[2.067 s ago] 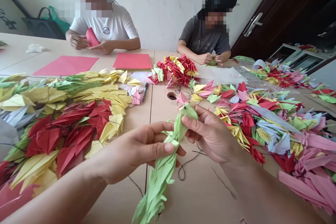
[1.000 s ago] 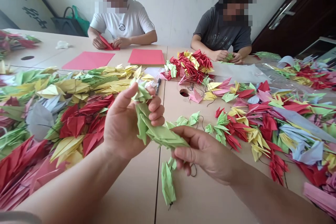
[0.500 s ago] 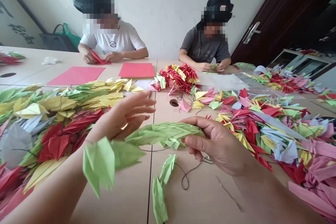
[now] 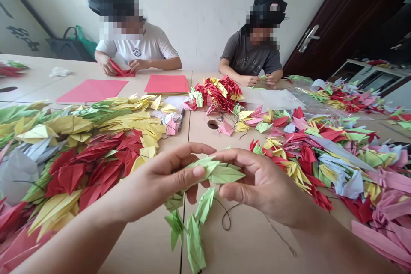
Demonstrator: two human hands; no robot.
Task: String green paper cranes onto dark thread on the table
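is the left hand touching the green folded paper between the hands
Touching. The head view shows the left hand gripping the green folded paper, its thumb lying directly on it with no gap.

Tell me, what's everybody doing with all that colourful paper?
One person's left hand holds a green paper strand, and the right hand curves about its tip, thumb apart. More green paper lies below on the table. Opposite, someone in a white shirt handles red paper, and someone in a dark shirt handles something small and green. Heaps of folded paper lie on both sides.
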